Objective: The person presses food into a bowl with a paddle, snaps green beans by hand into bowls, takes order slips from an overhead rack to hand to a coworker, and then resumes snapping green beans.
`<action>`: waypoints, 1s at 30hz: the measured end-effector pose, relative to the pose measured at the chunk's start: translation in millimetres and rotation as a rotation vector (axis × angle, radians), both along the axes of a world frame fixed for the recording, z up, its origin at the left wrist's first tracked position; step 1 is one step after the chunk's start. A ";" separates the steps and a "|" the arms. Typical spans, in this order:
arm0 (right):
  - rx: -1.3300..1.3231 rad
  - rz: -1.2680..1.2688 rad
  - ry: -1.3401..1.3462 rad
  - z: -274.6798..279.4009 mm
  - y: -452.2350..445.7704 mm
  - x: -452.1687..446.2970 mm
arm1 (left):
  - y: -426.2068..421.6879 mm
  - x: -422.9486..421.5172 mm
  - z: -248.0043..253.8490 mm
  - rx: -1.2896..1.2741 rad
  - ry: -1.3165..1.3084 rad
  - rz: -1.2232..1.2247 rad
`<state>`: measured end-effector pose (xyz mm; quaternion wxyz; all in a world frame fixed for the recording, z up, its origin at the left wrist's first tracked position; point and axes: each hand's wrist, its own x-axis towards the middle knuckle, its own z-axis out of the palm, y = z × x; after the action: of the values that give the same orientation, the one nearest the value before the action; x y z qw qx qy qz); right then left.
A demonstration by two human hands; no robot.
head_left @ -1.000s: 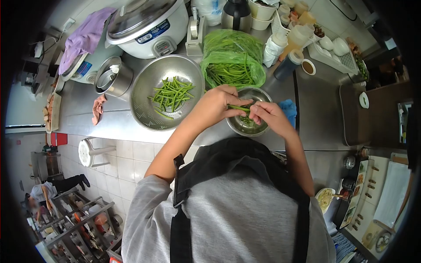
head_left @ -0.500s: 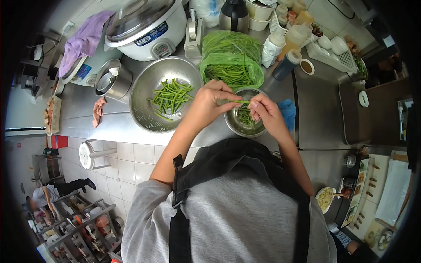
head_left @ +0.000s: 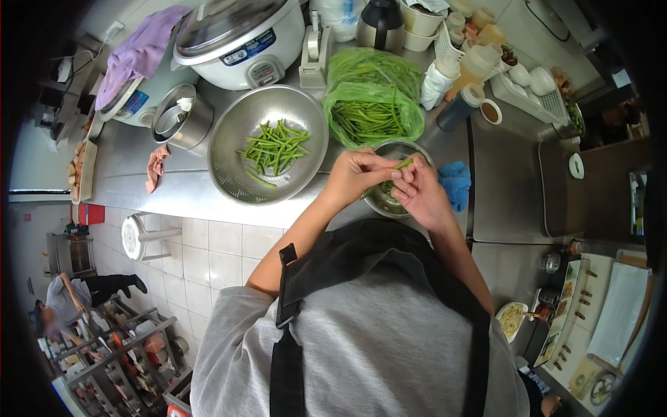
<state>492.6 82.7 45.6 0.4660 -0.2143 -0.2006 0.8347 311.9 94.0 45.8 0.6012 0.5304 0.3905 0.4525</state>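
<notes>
Over a small steel bowl (head_left: 379, 206), my left hand (head_left: 353, 179) and my right hand (head_left: 425, 197) meet, fingertips pinched on a green bean (head_left: 402, 165). Part of the bean is hidden by my fingers. Green bits lie inside the bowl, mostly covered by my hands. To the left, a perforated steel colander (head_left: 227, 156) holds a loose pile of cut green beans (head_left: 276, 151). Just behind my hands, an open green plastic bag (head_left: 368, 67) is full of long green beans (head_left: 368, 119).
A blue cloth (head_left: 455, 186) lies right of the bowl. Sauce bottles (head_left: 462, 105) and a small cup of brown sauce (head_left: 491, 112) stand farther back. Behind the colander are a rice cooker (head_left: 240, 52) and a steel pot (head_left: 198, 128). Another person (head_left: 66, 299) is at far left.
My hands have come closer together and slightly lower, and less of the bean shows between them. The view has shifted a little.
</notes>
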 end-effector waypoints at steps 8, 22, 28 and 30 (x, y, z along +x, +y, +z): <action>0.234 0.045 -0.609 9.2 11.7 18.6 | 8.1 -19.0 30.9 0.451 0.514 0.100; -0.001 0.006 -0.003 -13.5 1.9 6.2 | -1.0 -4.7 -3.6 0.093 0.038 0.043; -0.089 -0.006 0.072 -1.7 0.7 -1.9 | -2.7 3.2 -7.7 -0.119 -0.198 0.020; -0.079 -0.032 0.089 -4.4 2.6 1.4 | 0.3 1.5 -6.0 -0.163 -0.192 0.124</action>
<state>494.0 85.3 41.2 0.4790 -0.1983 -0.1432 0.8431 313.5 94.3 39.7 0.6478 0.4092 0.3986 0.5041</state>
